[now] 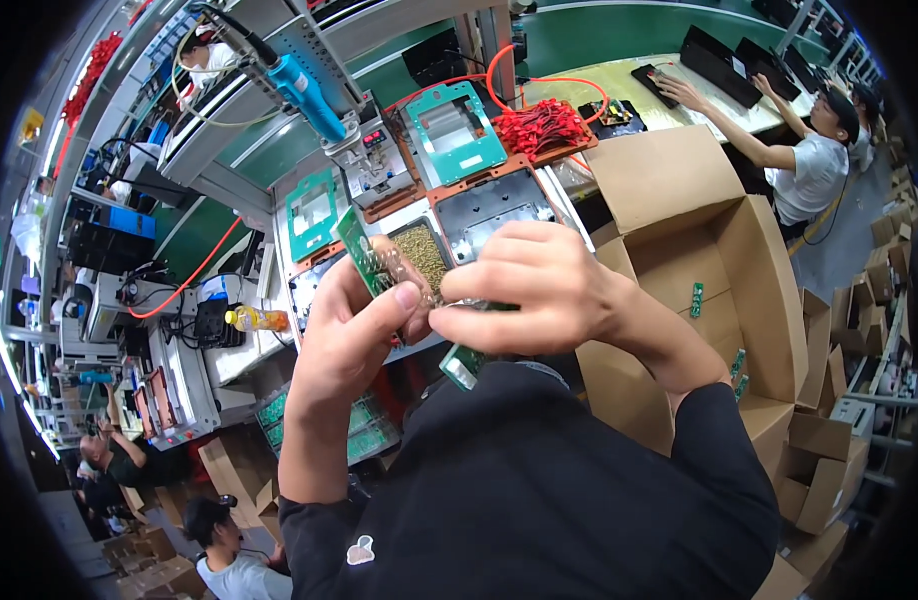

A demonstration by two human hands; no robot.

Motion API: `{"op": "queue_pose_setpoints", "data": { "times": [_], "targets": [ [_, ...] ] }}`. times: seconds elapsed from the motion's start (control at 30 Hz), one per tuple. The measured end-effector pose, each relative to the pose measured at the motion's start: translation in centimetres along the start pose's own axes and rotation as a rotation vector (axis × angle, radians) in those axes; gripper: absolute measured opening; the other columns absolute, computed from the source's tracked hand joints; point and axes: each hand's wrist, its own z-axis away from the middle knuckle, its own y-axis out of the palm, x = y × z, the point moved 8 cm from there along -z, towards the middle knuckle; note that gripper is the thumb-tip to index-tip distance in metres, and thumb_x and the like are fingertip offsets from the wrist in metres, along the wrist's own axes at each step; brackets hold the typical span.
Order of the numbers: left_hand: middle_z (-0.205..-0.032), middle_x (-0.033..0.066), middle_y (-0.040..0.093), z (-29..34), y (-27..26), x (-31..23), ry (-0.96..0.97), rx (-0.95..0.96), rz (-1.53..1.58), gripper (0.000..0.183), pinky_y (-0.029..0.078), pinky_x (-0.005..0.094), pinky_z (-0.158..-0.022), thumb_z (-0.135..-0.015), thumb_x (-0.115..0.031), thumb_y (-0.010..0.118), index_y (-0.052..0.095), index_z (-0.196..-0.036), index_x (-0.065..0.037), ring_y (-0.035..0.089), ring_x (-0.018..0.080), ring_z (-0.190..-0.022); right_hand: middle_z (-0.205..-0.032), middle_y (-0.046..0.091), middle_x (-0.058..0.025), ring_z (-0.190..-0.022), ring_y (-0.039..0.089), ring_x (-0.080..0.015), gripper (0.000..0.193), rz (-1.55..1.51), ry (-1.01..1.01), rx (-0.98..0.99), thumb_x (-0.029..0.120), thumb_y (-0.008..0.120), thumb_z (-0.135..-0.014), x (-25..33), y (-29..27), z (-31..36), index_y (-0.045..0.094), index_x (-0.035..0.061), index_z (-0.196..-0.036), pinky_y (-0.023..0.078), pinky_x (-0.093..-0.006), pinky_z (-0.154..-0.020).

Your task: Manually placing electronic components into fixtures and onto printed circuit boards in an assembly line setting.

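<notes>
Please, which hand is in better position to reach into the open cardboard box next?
Probably the right hand: it is nearer to the box, and its forearm overlaps the box's side in this view. The left hand is farther away and holds a green circuit board.

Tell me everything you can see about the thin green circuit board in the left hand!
The narrow green circuit board looks stiff, with small pale, silvery bits on its face. It slants, upper end pointing leftward, left of the bare right hand. The bare left hand grips and partly hides its lower part.
</notes>
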Motion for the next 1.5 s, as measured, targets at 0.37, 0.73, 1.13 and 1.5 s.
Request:
{"op": "queue_pose_setpoints", "data": {
  "times": [0.37,0.73,1.13,1.5],
  "targets": [
    [-0.069,0.0,0.047,-0.7,0.9,1.3,-0.067,0.086,0.346,0.014,0.033,0.0256,-0.055,-0.097,-0.016,0.058,0.051,-0.095,-0.004,0.042,0.009,-0.061,-0.112,0.066,0.0063,-0.087,0.058,-0.0115,0.022,0.298,-0.031,0.031,0.017,0.07,-0.081,-0.7,0.5,2.3,0.071,0.0236,-0.102,0.045,-0.0315,-0.083],
    [-0.09,0.012,0.06,0.4,0.5,-2.4,0.329,0.155,-0.266,0.018,0.045,0.0295,-0.069,-0.082,0.006,0.062,0.054,-0.098,0.003,0.055,0.0146,-0.078,-0.107,0.068,-0.0068,-0.112,0.062,-0.0294,0.037,-0.307,0.58,0.002,0.025,0.082,-0.077,-3.9,0.8,0.0,0.068,0.0064,-0.106,0.038,-0.0488,-0.11],
    [-0.086,0.0067,0.058,0.8,-0.9,-2.5,0.171,0.069,-0.186,0.035,0.042,0.0247,-0.066,-0.076,0.0,0.067,0.05,-0.107,0.0,0.055,0.011,-0.076,-0.091,0.066,-0.0038,-0.077,0.066,-0.022,0.021,-0.234,0.419,0.057,0.005,0.079,-0.072,-1.3,0.1,-2.2,0.065,0.0073,-0.087,0.052,-0.0332,-0.066],
    [-0.089,0.0041,0.065,0.7,-0.2,-5.2,0.239,-0.023,-0.486,0.033,0.047,0.0239,-0.071,-0.073,-0.003,0.084,0.064,-0.099,0.004,0.06,0.0095,-0.079,-0.09,0.065,-0.0042,-0.08,0.063,-0.0229,0.022,-0.194,0.525,0.016,0.008,0.081,-0.073,-2.3,-1.1,-3.0,0.063,0.0068,-0.085,0.043,-0.0344,-0.07]
  ]
}}
